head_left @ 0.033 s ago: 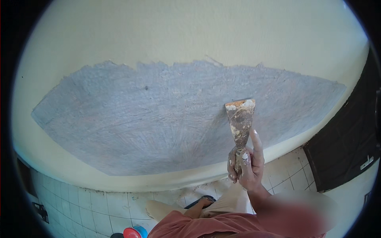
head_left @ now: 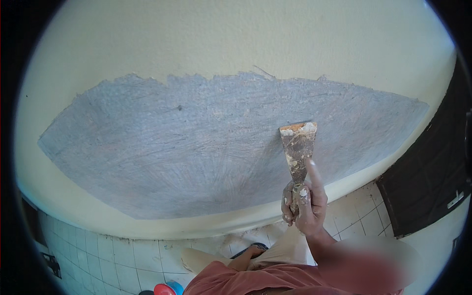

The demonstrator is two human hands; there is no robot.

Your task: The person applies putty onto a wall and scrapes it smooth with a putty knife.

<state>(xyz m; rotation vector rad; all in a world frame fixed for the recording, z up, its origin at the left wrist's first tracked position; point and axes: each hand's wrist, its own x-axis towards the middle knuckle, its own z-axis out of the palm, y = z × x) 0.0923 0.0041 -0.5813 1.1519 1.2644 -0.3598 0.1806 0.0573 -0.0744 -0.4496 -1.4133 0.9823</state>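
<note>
My right hand (head_left: 309, 206) is closed round the handle of a putty knife (head_left: 298, 150), its index finger stretched up against the blade. Paint and plaster crust the wide blade, whose tip is raised in front of a rough grey patch (head_left: 196, 147) on the wall; whether it touches cannot be told. Low in the view, between my beige trouser legs, my left hand (head_left: 253, 251) shows small beside a dark thing (head_left: 259, 245) that I cannot make out. Its fingers are too unclear to read.
Cream paint (head_left: 236, 39) surrounds the grey patch, with a ragged upper border. White floor tiles (head_left: 123, 255) run along the wall's foot. A dark door (head_left: 423, 182) with a metal handle stands at right. A red and blue container (head_left: 167, 288) sits at the lower edge.
My right index finger has shifted left, from beside the putty knife onto its blade edge. The knife itself has hardly moved.
</note>
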